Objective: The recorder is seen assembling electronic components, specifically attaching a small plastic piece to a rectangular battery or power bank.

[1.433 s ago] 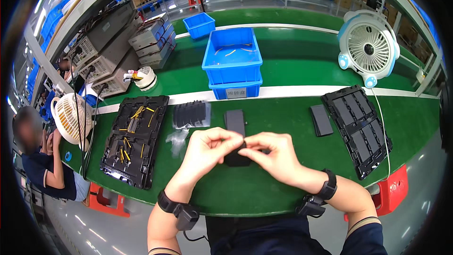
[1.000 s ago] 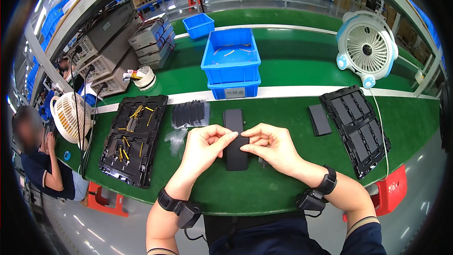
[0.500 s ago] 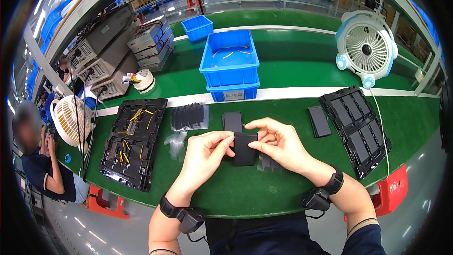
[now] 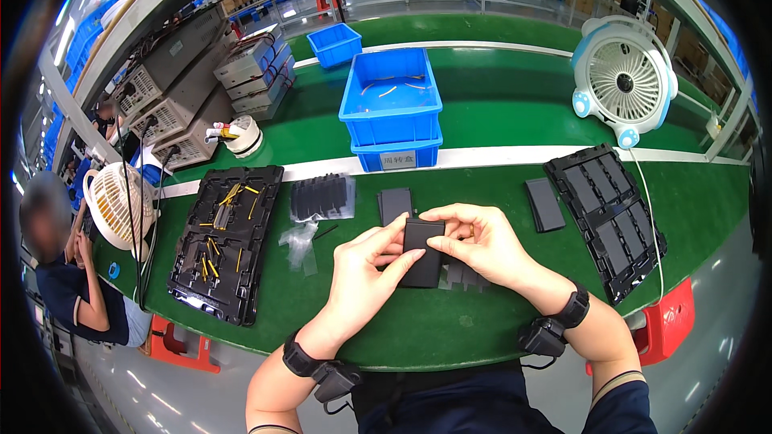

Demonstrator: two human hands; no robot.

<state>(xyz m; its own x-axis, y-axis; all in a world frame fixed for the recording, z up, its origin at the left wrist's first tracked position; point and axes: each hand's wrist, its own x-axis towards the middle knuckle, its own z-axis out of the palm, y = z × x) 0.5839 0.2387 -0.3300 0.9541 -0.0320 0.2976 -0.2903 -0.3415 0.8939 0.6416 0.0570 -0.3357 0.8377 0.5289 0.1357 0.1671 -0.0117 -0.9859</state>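
Near the front of the green table, both hands are closed round a flat black rectangular block (image 4: pixel 420 275). My left hand (image 4: pixel 366 265) grips its left edge between thumb and fingers. At its upper right, my right hand (image 4: pixel 486 247) holds it the same way, thumb on the face. Just beyond lies a stack of similar black blocks (image 4: pixel 394 202). Grey-black film pieces (image 4: pixel 465 276) stick out from under my right hand. Left of my hands are a bag of black strips (image 4: pixel 322 197), crumpled clear plastic (image 4: pixel 299 245) and one loose thin black strip (image 4: pixel 326 232).
At left lies a black tray (image 4: pixel 225 245) with yellow strips; at right, another black tray (image 4: pixel 607 221) beside more black blocks (image 4: pixel 544 205). Stacked blue bins (image 4: pixel 392 124) stand behind. A white fan (image 4: pixel 625 84) trails a cable. Someone sits at the far left (image 4: pixel 76 297).
My left hand has shifted its hold down and to the right on the block, which has moved slightly right. A thin black strip now shows on the table beside the clear plastic.
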